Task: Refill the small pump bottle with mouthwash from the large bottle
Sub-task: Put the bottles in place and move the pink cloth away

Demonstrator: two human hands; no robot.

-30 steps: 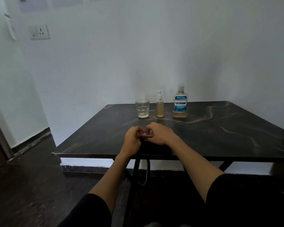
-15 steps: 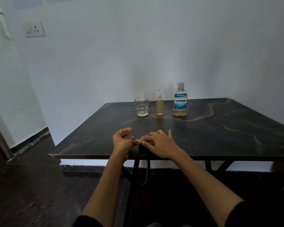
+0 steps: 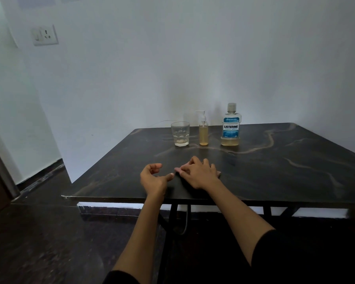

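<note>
Wall: pale and plain, it fills the upper half of the frame behind the bench.
Floor: dark floor [image 3: 39,232] runs along the lower left of the frame.
Bench: dark marbled bench [image 3: 285,171] spans the centre and right of the frame, its near edge crossing just below the middle.
Left hand: left hand [image 3: 153,178] sits at centre frame above the near part of the bench, fingers loosely curled, thumb pointing right toward the other hand, holding nothing.
Right hand: right hand [image 3: 200,175] lies just right of the left one, palm down over the bench, fingers bent and spread a little; whether it pinches anything I cannot tell, and a pale blurred patch shows at its fingertips.
Large bottle: large bottle [image 3: 230,125] stands upright at the far side of the bench, right of centre, cap on, blue label, with yellowish liquid only near its base.
Glass: clear glass [image 3: 180,133] stands upright left of the bottles, near the far edge.
Small pump bottle: small pump bottle [image 3: 203,131] stands upright between glass and large bottle, pump fitted, amber liquid filling most of it.
Socket: wall socket [image 3: 45,35] in the upper left of the frame.
</note>
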